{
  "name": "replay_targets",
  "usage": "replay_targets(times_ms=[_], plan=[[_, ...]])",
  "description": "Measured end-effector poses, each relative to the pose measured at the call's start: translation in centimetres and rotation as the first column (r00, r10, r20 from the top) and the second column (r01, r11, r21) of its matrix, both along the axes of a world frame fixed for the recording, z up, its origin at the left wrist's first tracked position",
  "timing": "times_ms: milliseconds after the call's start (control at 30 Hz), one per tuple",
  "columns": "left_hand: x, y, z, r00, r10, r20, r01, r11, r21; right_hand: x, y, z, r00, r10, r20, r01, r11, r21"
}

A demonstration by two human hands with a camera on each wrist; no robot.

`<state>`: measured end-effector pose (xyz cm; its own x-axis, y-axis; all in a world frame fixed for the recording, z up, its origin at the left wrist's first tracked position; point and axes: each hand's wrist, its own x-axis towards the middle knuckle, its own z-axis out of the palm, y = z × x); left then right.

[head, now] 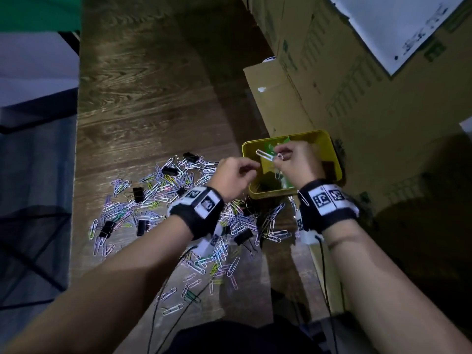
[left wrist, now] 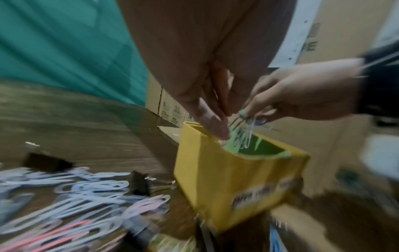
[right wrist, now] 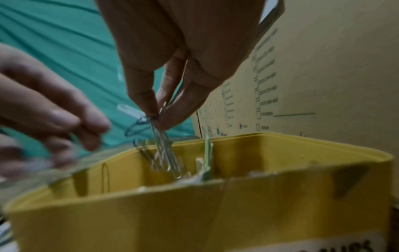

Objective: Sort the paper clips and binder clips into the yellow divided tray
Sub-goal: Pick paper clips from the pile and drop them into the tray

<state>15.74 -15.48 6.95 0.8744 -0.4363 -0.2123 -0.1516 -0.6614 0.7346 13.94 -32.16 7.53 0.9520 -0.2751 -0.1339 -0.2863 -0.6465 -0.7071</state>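
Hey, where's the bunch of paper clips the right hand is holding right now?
In the head view the bunch of paper clips hangs from the right hand over the yellow tray, just right of the left hand.

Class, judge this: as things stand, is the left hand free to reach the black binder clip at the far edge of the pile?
Probably yes: the left hand seems empty, and the binder clip lies uncovered nearby.

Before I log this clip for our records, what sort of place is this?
Probably a storeroom or back office: printed cardboard boxes stand stacked along a wood-grain table, and a green cloth hangs behind it.
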Motion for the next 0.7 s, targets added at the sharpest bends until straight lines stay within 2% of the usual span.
replay_targets(times_ms=[100, 167, 233, 333, 400, 500, 533, 633, 700], plan=[[-3.2, 2.9, -1.1, 0.993, -0.099, 0.062, 0.092, 0.99, 0.111, 0.4, 0.9, -1.4, 0.984, 0.149, -0.102, -0.156, 0.986, -0.063], [-5.8, 4.0, -2.6, 0.978, -0.21, -0.001, 0.205, 0.953, 0.223, 0.1, 1.2, -1.8, 0.965, 0.212, -0.157, -0.227, 0.97, -0.086], [-8.2, 4.3, -4.3, 0.958, -0.28, -0.062, 0.284, 0.898, 0.336, -0.5, 1.3, -1.8, 0.966, 0.231, -0.117, -0.241, 0.967, -0.086], [-10.8, 3.9, -6.4, 0.938, -0.335, -0.094, 0.336, 0.804, 0.49, -2.7, 1.2, -0.8, 0.982, 0.188, 0.019, -0.188, 0.967, 0.172], [-11.4, 3.3, -7.1, 0.944, -0.321, -0.073, 0.309, 0.787, 0.534, -4.9, 1.5, -0.2, 0.975, 0.224, 0.0, -0.215, 0.937, 0.275], [-11.1, 2.9, -7.1, 0.952, -0.307, -0.017, 0.263, 0.782, 0.565, -7.7, 1.6, -1.7, 0.933, 0.335, -0.13, -0.279, 0.904, 0.325], [-11.0, 3.0, -7.2, 0.947, -0.321, -0.002, 0.265, 0.777, 0.571, -8.4, 1.4, -2.9, 0.917, 0.353, -0.186, -0.29, 0.91, 0.296], [-10.4, 3.8, -7.2, 0.938, -0.344, 0.038, 0.269, 0.795, 0.544, -10.1, 0.8, -5.8, 0.882, 0.309, -0.357, -0.333, 0.943, -0.007], [-9.9, 4.7, -7.3, 0.939, -0.337, 0.063, 0.256, 0.811, 0.526, -11.1, 1.0, -7.2, 0.882, 0.272, -0.385, -0.347, 0.928, -0.138]])
